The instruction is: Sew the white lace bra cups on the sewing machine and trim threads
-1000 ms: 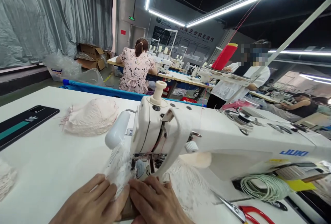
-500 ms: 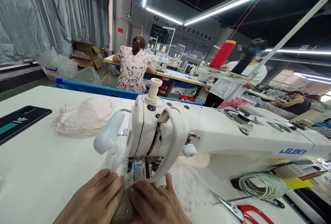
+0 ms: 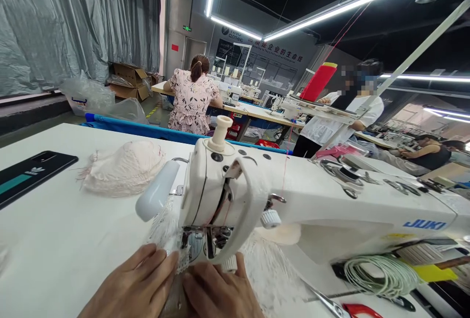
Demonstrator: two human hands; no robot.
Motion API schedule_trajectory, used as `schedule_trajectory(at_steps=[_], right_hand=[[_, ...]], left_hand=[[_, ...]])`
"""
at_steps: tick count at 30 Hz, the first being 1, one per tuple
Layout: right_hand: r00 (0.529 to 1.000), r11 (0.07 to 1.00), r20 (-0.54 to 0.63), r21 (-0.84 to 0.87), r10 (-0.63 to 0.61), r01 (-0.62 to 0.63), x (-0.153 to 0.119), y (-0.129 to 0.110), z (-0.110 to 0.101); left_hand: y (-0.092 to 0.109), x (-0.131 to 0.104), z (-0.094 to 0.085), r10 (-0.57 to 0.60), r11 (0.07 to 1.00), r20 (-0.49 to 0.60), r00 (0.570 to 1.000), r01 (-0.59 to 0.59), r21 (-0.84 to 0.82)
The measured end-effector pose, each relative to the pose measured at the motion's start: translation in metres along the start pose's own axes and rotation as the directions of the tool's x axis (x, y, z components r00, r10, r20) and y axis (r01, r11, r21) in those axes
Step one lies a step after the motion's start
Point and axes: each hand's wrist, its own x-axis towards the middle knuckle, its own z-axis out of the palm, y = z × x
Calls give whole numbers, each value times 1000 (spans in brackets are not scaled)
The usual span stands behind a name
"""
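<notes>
A white JUKI sewing machine [image 3: 312,195] stands right in front of me. White fringed lace [image 3: 165,225] runs under its needle area, and more of the fringe [image 3: 266,271] spreads out to the right beneath the arm. My left hand [image 3: 137,281] is closed on the lace's near edge, just left of the presser foot, fingers pressed together. Close beside it, my right hand [image 3: 220,288] has curled fingers gripping the lace in front of the foot; some of its fingertips are hidden. The needle point is hard to see behind the curved white guard [image 3: 253,200].
At left on the table lie a pale fabric cup shape [image 3: 125,169] and a dark phone [image 3: 33,173]. To the right are red-handled scissors [image 3: 330,303] and a coil of pale cord [image 3: 382,274]. A red thread cone [image 3: 318,82] stands behind. Other people work farther back.
My view has shifted slightly, so the surroundings sit a little lower and farther right. Both hands keep nearly the same place and hold at the lace.
</notes>
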Motion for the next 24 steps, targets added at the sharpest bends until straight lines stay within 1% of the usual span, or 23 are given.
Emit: schedule_trajectory(at_steps=[2, 4, 7, 9, 10, 13, 14, 16, 18, 20, 24], right_hand=[[1000, 1000, 0, -12, 2, -2, -1, 0, 1], [1000, 1000, 12, -24, -2, 2, -3, 1, 2], [995, 998, 99, -53, -27, 32, -9, 4, 6], [986, 996, 164, -80, -36, 49, -13, 6, 10], [984, 995, 175, -89, -35, 52, -16, 7, 13], [993, 995, 116, -94, -22, 33, -22, 10, 23], [996, 995, 91, -92, -20, 29, -23, 10, 26], [996, 995, 81, -93, -22, 29, -26, 10, 30], [994, 994, 106, -108, -24, 35, -26, 10, 28], [991, 992, 133, -118, -18, 34, -24, 11, 23], [983, 997, 183, -72, -26, 40, -10, 10, 5]], left_hand=[[-1, 1, 1, 2, 1000, -12, 1000, -2, -4], [-3, 2, 4, -20, 1000, -13, 1000, 19, -15], [-5, 3, 8, -29, 999, -5, 1000, 29, -32], [-8, 7, 8, -21, 1000, 21, 1000, 21, -14], [-9, 9, 8, -15, 1000, 26, 1000, 15, 1], [-14, 20, 4, -54, 997, 10, 998, 53, 52], [-16, 24, 3, -46, 997, -2, 999, 46, 64], [-20, 28, 0, -28, 994, -21, 999, 30, 101], [-22, 30, -1, -31, 989, -21, 999, 34, 144], [-23, 29, -2, -59, 983, 12, 998, 56, 178], [-14, 21, 1, -141, 972, 138, 980, 111, 206]])
